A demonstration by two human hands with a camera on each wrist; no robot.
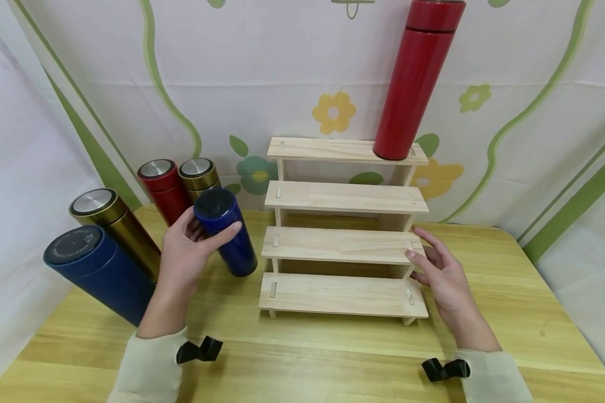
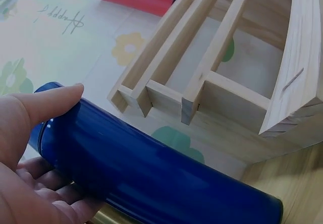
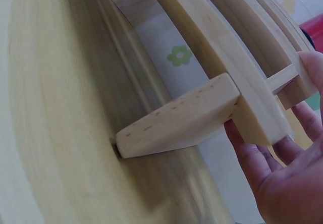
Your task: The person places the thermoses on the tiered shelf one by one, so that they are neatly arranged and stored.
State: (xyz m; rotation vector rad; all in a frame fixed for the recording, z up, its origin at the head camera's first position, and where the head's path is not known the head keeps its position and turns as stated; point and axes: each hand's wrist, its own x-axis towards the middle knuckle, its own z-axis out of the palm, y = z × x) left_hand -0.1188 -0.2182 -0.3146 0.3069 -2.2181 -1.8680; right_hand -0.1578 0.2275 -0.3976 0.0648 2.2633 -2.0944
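Note:
My left hand grips a shiny blue thermos near its lid, thumb on one side and fingers around the other. In the left wrist view the thermos slants across the picture; whether its base touches the table cannot be told. At the right end of a four-step wooden rack, my right hand holds a step's edge, thumb on top and fingers below. The right wrist view shows those fingers against the rack's end. A tall red thermos stands on the top step's right end.
Left of the rack stand a dark blue thermos, two gold ones and a red thermos. Behind the wooden table hangs a white cloth with flowers and vines.

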